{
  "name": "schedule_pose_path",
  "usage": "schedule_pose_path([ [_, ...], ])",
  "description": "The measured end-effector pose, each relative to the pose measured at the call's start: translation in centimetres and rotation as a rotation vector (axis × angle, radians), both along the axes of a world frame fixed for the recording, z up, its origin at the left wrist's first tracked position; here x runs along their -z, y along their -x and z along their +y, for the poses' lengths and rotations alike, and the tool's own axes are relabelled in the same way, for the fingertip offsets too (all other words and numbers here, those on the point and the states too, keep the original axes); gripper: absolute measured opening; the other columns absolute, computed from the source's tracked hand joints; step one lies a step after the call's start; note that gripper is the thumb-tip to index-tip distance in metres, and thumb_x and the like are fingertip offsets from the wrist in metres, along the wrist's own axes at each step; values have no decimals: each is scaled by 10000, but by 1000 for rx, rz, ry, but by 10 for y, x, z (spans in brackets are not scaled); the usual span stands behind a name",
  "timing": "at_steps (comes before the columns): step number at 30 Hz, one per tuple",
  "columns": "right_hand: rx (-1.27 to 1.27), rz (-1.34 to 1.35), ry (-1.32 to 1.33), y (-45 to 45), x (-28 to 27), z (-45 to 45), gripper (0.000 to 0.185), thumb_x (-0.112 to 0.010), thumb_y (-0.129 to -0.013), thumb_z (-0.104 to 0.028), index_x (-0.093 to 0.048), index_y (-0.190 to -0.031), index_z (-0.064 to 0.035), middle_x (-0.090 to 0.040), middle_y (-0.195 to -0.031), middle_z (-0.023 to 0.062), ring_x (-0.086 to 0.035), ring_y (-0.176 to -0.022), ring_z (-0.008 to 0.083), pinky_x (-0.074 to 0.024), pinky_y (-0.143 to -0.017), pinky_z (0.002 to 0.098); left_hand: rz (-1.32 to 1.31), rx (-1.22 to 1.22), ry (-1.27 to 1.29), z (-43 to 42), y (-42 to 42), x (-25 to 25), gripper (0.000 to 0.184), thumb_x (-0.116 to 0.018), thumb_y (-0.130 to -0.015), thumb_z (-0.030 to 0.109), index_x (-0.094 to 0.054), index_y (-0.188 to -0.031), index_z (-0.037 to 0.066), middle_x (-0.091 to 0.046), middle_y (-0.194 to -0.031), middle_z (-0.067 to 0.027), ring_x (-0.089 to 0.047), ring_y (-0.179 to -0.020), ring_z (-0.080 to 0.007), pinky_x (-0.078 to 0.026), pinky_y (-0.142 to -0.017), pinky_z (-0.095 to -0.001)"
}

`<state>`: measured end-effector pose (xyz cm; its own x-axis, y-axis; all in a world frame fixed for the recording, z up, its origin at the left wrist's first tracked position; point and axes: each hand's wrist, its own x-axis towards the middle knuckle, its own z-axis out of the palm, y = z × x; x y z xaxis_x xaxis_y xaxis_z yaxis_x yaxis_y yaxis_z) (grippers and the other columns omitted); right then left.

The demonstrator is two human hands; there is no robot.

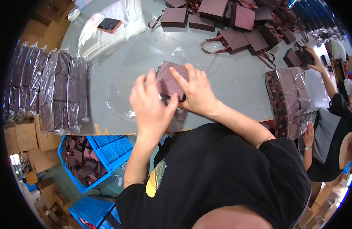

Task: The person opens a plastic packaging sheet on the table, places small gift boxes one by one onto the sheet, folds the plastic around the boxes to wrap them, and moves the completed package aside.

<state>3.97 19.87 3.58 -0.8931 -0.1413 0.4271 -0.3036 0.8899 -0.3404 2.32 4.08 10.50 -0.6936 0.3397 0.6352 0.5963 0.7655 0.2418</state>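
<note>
A small dark maroon gift box with a speckled top lies on the grey table in front of me. My right hand grips it from the right, with fingers over its top and the thumb at its near edge. At the left of the box is my left hand, blurred, its fingers stretched out and its thumb beside the near edge. Clear plastic film spreads on the table under and around the box. Whether the left thumb touches the box or the film, I cannot tell.
Film-wrapped stacks of boxes stand at the left and right. Loose ribboned boxes pile up at the back right. A phone rests on plastic bags. A blue crate sits below the table edge. Another person's hand reaches in at right.
</note>
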Motion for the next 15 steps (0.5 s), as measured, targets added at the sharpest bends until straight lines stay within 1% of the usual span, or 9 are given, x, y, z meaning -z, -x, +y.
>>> schedule_pose_path([
  [2,1,14,30,-1,1,-1,938,-856,-610,-336,-491,-1444,-113,-476,-1284,254,-533,-993,353,-427,-884,437,-14,-66,58,20,14,23,377,-736,-764,151,-645,-1098,2,-623,-1026,-126,-604,-913,-315,-450,-833,-451],
  [5,9,33,45,-2,1,-2,940,-858,-607,-335,-494,-1444,-107,-479,-1288,254,-535,-992,353,-428,-886,436,-209,-14,137,19,27,36,245,-658,-801,80,-662,-1036,10,-613,-944,-119,-599,-865,-315,-453,-789,-457],
  [6,10,38,51,-3,2,-3,939,-857,-607,-334,-496,-1443,-105,-479,-1290,255,-536,-992,353,-428,-886,436,-221,-3,106,17,28,39,222,-649,-809,50,-670,-1028,18,-621,-946,-118,-598,-859,-318,-456,-787,-450],
  [7,17,-1,38,-3,4,-3,940,-841,-628,-384,-483,-1457,-122,-467,-1300,255,-534,-1072,378,-418,-926,455,-232,6,76,14,29,42,206,-640,-817,20,-677,-1019,27,-629,-948,-117,-598,-854,-320,-458,-786,-442],
  [10,9,32,52,-4,5,-4,924,-829,-630,-300,-478,-1460,-94,-471,-1305,275,-531,-1010,367,-425,-893,441,-199,133,-57,14,20,36,205,-634,-817,-27,-684,-1008,26,-635,-934,-121,-599,-846,-322,-462,-786,-426],
  [11,17,45,32,-3,8,-5,915,-814,-644,-286,-467,-1468,-91,-466,-1311,282,-528,-1019,372,-423,-901,443,-177,192,-110,16,14,34,208,-636,-812,-36,-683,-1007,21,-635,-926,-124,-601,-844,-321,-463,-786,-422],
  [13,32,70,-10,-1,16,-7,896,-785,-671,-257,-445,-1483,-86,-456,-1324,297,-522,-1037,382,-420,-915,447,-148,310,-96,21,2,35,224,-635,-812,-50,-680,-1024,6,-631,-920,-124,-601,-848,-320,-464,-800,-420],
  [14,32,43,3,0,17,-8,852,-744,-715,-246,-432,-1495,-101,-455,-1326,298,-518,-1064,391,-417,-927,451,-133,370,-90,21,-2,35,231,-635,-812,-57,-678,-1032,-1,-629,-917,-124,-601,-851,-320,-464,-807,-418],
  [15,33,16,15,2,17,-10,808,-704,-759,-234,-420,-1506,-116,-455,-1328,299,-515,-1091,401,-414,-938,456,-155,405,-53,18,-4,38,296,-680,-803,-21,-654,-1098,-20,-613,-983,-148,-590,-932,-328,-458,-876,-420],
])
